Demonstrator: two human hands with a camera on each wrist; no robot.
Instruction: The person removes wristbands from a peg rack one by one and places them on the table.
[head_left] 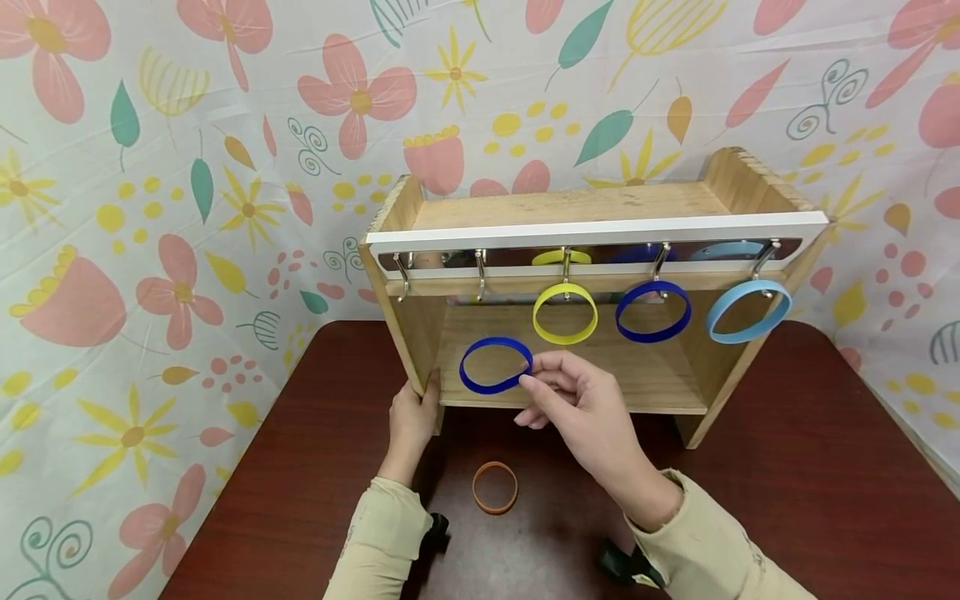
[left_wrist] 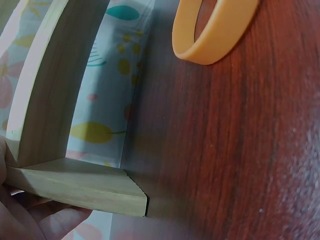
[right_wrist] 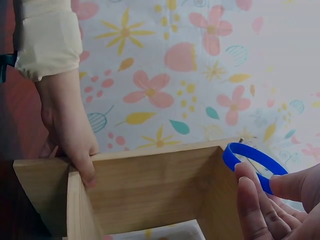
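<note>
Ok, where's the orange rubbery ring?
In the head view, the orange ring lies on the dark-red table, in front of the light wooden shelf, between the beige sleeves, nearer the left.

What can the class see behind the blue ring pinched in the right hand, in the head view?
Through the blue ring, the wooden shelf's lower board shows. The strip directly behind the ring's band is covered, as is whatever lies behind the right hand.

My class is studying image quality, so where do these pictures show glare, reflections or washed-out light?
Head view: pale sheen on the table at bottom centre, hanging rings mirrored in the metal strip; left wrist view: speckled glare on the right side; right wrist view: the patterned backdrop washed paler toward upper right.
</note>
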